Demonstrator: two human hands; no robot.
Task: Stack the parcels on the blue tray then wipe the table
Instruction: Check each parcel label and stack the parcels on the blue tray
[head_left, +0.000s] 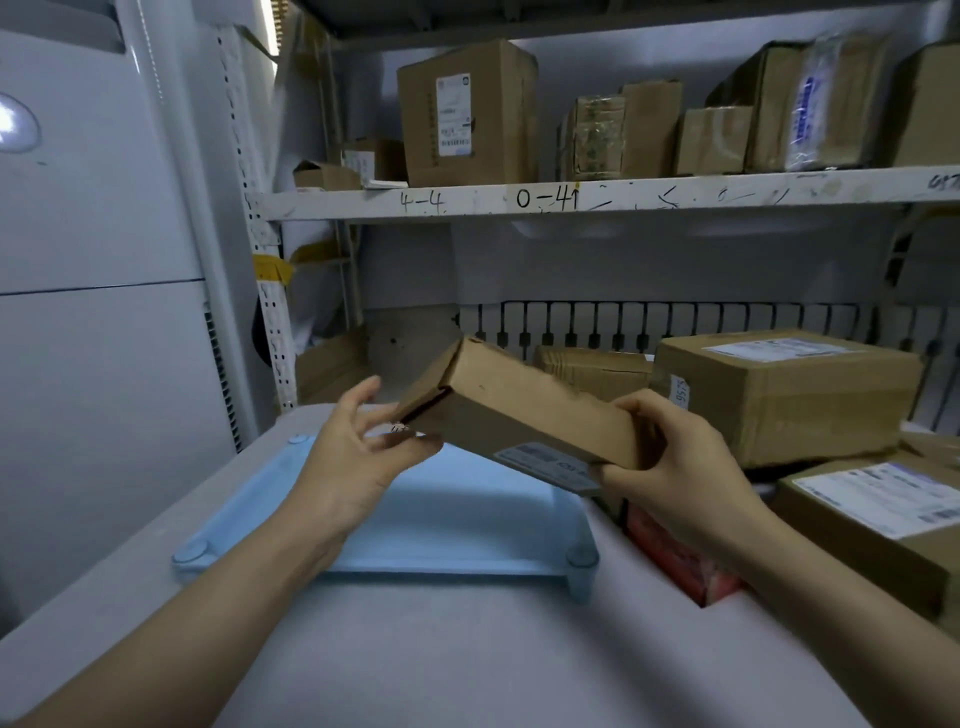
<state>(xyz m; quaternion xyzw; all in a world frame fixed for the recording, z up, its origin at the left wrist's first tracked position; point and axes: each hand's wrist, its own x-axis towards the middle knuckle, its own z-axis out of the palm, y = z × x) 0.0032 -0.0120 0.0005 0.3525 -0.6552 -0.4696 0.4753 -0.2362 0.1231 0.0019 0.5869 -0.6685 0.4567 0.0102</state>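
We see a pale blue tray on a light grey table. Above the tray hangs a plain brown cardboard parcel with a grey-white label on its underside. Right of the tray sits a red box; beyond that are brown cartons bearing white labels with dark print. Above the tray runs a white shelf scrawled with black handwritten numbers, carrying more brown boxes.
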